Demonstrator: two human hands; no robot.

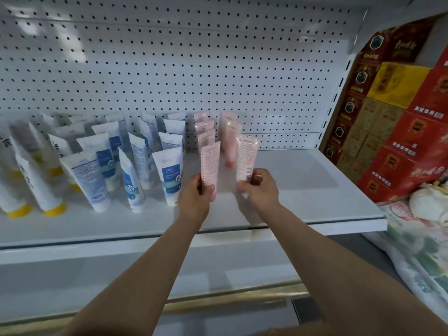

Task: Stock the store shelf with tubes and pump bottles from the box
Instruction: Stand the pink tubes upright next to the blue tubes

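Bare shelf (303, 190) surface right of the pink tubes (206, 137), open out to the shelf's right end. Left half crowded: blue-and-white tubes (167, 175) just beside the pink rows, yellow-capped tubes (41, 187) far left. Pegboard back panel (169, 69) closes the rear. Stacked red cartons (400, 146) wall off the right side. Front strip of shelf open along its edge.

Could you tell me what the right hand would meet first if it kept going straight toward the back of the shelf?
Probably the pink tube standing just behind the one the right hand holds; depth is unclear.
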